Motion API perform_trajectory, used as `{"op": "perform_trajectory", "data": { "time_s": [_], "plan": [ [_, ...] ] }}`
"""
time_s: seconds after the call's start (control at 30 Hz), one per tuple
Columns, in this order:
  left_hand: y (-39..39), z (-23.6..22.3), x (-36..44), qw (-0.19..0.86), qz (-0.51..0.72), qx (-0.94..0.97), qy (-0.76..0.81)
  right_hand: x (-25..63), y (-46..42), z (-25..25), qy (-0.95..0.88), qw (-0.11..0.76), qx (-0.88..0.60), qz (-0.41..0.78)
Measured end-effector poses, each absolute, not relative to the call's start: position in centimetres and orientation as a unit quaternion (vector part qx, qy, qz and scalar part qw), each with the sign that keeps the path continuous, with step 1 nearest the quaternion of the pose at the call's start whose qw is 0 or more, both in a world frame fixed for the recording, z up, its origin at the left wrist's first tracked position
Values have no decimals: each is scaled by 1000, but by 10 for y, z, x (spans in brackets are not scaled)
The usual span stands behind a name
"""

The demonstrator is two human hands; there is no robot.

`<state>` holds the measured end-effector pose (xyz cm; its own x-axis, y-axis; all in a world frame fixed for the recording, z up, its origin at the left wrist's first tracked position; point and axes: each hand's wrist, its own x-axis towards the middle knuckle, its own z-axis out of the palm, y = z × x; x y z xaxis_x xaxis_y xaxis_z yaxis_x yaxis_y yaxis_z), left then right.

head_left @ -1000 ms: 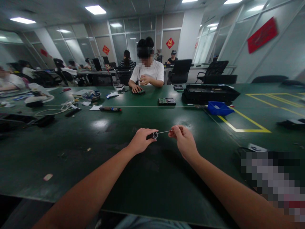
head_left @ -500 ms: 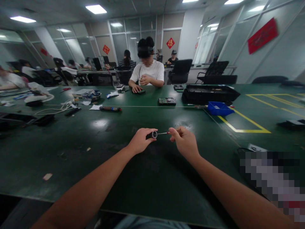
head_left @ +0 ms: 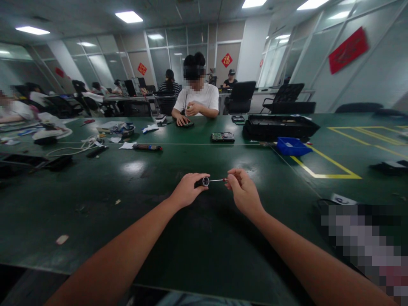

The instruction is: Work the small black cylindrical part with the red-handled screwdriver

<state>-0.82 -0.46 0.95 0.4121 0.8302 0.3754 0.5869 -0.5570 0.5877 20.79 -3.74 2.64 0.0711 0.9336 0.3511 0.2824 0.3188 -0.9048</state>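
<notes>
My left hand (head_left: 188, 190) is closed around a small black cylindrical part (head_left: 205, 181) with a silver ring at its end, held just above the green table. The ringed end faces me, and fingers cover much of the body. In my right hand (head_left: 244, 189) is a screwdriver (head_left: 218, 180), pinched by its reddish handle, which the fingers mostly hide. Its thin metal shaft points left and reaches the right side of the cylindrical part; I cannot tell whether the tip sits in a screw.
Across the green table (head_left: 178, 229) a co-worker (head_left: 197, 100) handles a dark flat device. A hard drive (head_left: 222, 137), a black tray (head_left: 280, 126) and a blue bin (head_left: 293, 145) lie beyond my hands. Leftward are a dark tool (head_left: 147, 147) and white cables (head_left: 76, 146).
Both hands keep their holds with only slight shifts. The right hand's fingers look slightly rearranged on the screwdriver handle. The whole view has moved a little.
</notes>
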Motion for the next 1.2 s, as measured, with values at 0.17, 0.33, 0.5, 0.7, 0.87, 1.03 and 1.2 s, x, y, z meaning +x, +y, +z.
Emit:
{"op": "perform_trajectory", "data": {
  "time_s": [0.17, 0.33, 0.5, 0.7, 0.87, 1.03, 1.2],
  "plan": [
    [-4, 8, -9, 219, 375, 794, 426, 205, -27, 16, -489, 606, -433, 454],
    [1, 7, -11, 176, 359, 817, 416, 209, -19, 13, -408, 610, -430, 526],
    [3, 7, -13, 171, 323, 812, 455, 211, -17, 10, -442, 610, -487, 441],
    [2, 5, -12, 148, 298, 834, 440, 210, -21, 10, -501, 609, -467, 400],
    [2, 4, -12, 154, 279, 846, 427, 210, -27, 17, -579, 565, -502, 306],
    [3, 2, -12, 144, 266, 849, 432, 208, -34, 27, -640, 518, -517, 233],
    [2, 2, -10, 144, 246, 857, 428, 210, -38, 32, -674, 477, -541, 160]
  ]
}}
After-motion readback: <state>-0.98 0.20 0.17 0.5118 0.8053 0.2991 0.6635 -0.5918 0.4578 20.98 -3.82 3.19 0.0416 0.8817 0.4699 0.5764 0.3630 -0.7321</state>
